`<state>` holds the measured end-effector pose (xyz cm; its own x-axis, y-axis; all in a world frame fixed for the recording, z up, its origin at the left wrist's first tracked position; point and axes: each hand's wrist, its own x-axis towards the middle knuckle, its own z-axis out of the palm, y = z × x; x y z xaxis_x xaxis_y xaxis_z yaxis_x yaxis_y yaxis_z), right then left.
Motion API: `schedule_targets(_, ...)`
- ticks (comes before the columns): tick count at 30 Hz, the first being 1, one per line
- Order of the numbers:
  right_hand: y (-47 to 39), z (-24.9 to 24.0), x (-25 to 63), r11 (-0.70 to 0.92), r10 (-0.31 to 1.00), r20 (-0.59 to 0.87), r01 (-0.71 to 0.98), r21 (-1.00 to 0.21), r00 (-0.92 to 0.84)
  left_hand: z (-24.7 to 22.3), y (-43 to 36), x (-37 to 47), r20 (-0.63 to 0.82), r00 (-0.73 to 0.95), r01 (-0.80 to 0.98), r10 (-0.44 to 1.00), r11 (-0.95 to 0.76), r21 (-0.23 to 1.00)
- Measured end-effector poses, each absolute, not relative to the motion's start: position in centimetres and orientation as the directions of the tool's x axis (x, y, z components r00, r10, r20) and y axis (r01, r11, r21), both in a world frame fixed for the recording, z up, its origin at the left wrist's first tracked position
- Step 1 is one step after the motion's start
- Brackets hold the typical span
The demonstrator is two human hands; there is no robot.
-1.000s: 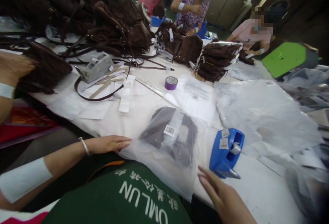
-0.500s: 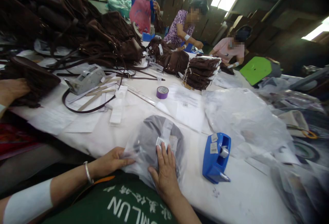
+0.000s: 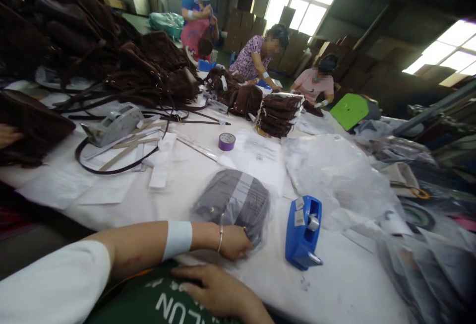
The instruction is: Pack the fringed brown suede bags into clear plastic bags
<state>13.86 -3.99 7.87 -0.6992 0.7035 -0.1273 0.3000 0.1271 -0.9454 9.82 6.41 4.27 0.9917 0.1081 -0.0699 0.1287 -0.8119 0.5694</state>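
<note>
A dark grey item in a clear plastic bag [image 3: 223, 197] lies on the white table in front of me, with a pale strip across its top. My left hand [image 3: 235, 242] reaches across to the bag's near right edge, its fingers curled on the plastic; the fingertips are hard to make out. Nearer to my body, my right hand [image 3: 213, 284] hovers over the green apron [image 3: 148, 304], fingers spread and holding nothing. A blue tape dispenser [image 3: 303, 232] stands right of the bag. Beyond the bag lies a purple tape roll [image 3: 226, 141].
Brown bags [image 3: 156, 66] are piled at the back left, near a grey tape dispenser [image 3: 115, 123]. Plastic sheets [image 3: 334, 175] and wrapped items [image 3: 420, 264] cover the right side. Three people work across the table; another person's hand [image 3: 9, 135] is at the left edge.
My left hand has moved right to the bag's near right edge. My right hand has come off the bag toward my body. The label has gone out of sight, and the view has shifted.
</note>
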Motion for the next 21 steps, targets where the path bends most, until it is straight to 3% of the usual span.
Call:
schedule_targets(2, -2.9, 10.6, 15.7, 0.048, 0.639, -0.12, 0.196, -0.979, -0.76, 4.6, 6.9, 8.0, -0.025, 0.997, 0.07, 0.079, -0.645, 0.761)
schedule_targets(4, -1.2, 11.6, 17.6, 0.08, 0.784, -0.043, 0.17, -0.982, -0.619, 5.8, 8.1, 5.8, 0.041, 0.978, 0.066, 0.204, -0.492, 0.868)
schedule_targets(5, -0.4, 11.1, 18.4, 0.128, 0.88, 0.006, 0.225, -0.966, -0.475, 6.1, 8.8, 4.7, 0.064, 0.951, 0.101, 0.302, -0.499, 0.861)
schedule_targets(7, 0.7, 8.6, 19.5, 0.195, 0.976, 0.121, 0.479, -0.856, -0.181, 5.9, 9.4, 2.9, 0.118, 0.894, 0.227, 0.432, -0.665, 0.712)
schedule_targets(8, 0.9, 6.8, 19.9, 0.207, 0.978, 0.168, 0.624, -0.754, -0.122, 5.2, 9.3, 2.1, 0.133, 0.89, 0.281, 0.435, -0.756, 0.591)
schedule_targets(10, 0.5, 3.0, 20.3, 0.285, 0.956, 0.219, 0.801, -0.527, -0.196, 3.2, 8.4, 0.8, 0.111, 0.922, 0.306, 0.372, -0.871, 0.384)
schedule_targets(12, -0.7, 0.4, 20.6, 0.35, 0.934, 0.225, 0.842, -0.411, -0.278, 1.1, 7.3, -0.3, 0.115, 0.93, 0.311, 0.349, -0.915, 0.259)
schedule_targets(14, -2.2, 0.0, 20.9, 0.37, 0.929, 0.21, 0.806, -0.463, -0.306, -0.5, 6.6, -1.0, 0.114, 0.956, 0.242, 0.271, -0.946, 0.216)
schedule_targets(17, -3.4, 2.9, 23.3, 0.281, 0.957, 0.172, 0.612, -0.739, -0.232, -1.8, 6.8, -1.1, 0.114, 0.979, 0.145, 0.172, -0.967, 0.21)
schedule_targets(19, -3.0, 5.6, 27.1, 0.124, 0.987, 0.155, 0.461, -0.878, 0.03, -2.4, 7.3, -0.8, 0.153, 0.978, 0.108, 0.139, -0.974, 0.198)
schedule_targets(21, -1.4, 7.4, 32.7, -0.007, 0.877, 0.182, 0.389, -0.921, 0.445, -3.2, 7.9, -0.6, 0.196, 0.972, 0.09, 0.126, -0.979, 0.181)
